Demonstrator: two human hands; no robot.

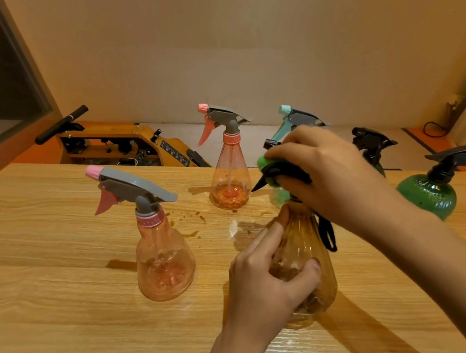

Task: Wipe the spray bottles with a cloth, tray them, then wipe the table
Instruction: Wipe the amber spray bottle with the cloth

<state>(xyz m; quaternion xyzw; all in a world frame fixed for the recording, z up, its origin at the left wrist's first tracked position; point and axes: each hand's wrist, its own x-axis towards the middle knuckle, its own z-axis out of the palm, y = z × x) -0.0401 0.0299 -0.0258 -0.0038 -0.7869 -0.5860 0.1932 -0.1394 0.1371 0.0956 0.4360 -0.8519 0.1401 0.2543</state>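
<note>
Wood table (62,287) is filling most of the view, w/ an orange machine (120,143) sitting behind its far edge, by the wall. Amber bottle (301,240) is standing upright on the table near the front edge, center-right. Left hand (264,287) is gripping its lower body, fingers and thumb curling round it. Right hand (323,170) is coming in from the right over the bottle's black sprayer head, fingers curling round a green cloth (264,162) and pressing it onto that head. Black strap (328,232) is hanging down under the right hand, alongside the bottle. Green bottle (427,198) w/ black sprayer is standing at the right, apart from the hands. Near pink bottle (162,259) is standing upright left of the amber one, not touching it. Far pink bottle (230,176) is standing further back, near the table's far edge. Teal-top bottle (292,118) is sitting behind the right hand, mostly hidden by it. Dark bottle (369,143) is standing back right, partly hidden; can't tell its body color. Small brown spots (190,220) are lying on the table btw the two pink bottles.
</note>
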